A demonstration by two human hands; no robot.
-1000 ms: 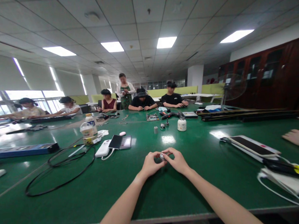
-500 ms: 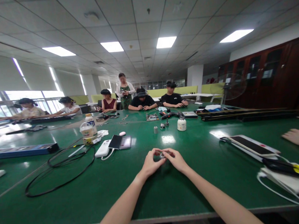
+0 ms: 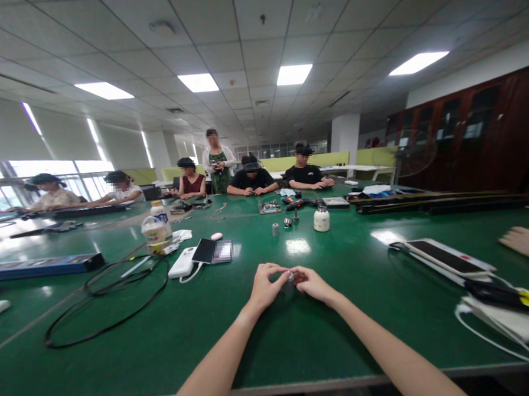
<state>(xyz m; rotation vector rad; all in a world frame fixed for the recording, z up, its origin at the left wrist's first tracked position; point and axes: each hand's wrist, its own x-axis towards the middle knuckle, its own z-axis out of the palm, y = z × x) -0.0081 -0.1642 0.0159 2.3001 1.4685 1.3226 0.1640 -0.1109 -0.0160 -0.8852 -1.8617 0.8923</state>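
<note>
Above the middle of the green table (image 3: 187, 344), my left hand (image 3: 268, 287) and my right hand (image 3: 312, 283) meet at a small silvery metal piece (image 3: 290, 276). The left thumb and fingers pinch it from the left. On its other side, the right fingertips touch it, bent and close together. Fingers cover much of the piece. Farther back stand a grey metal cylinder (image 3: 275, 229), small dark metal parts (image 3: 287, 223) and a dark upright piece (image 3: 296, 216).
A white jar (image 3: 321, 219) stands behind the hands to the right. Left are a white power bank (image 3: 182, 262), a dark phone-like device (image 3: 205, 251) and a looped black cable (image 3: 107, 330). Another person's hand (image 3: 526, 244) rests at the far right.
My right hand has shifted slightly right and its fingers have drawn back. More of the metal piece shows between the hands. The standing person across the table has moved slightly left.
</note>
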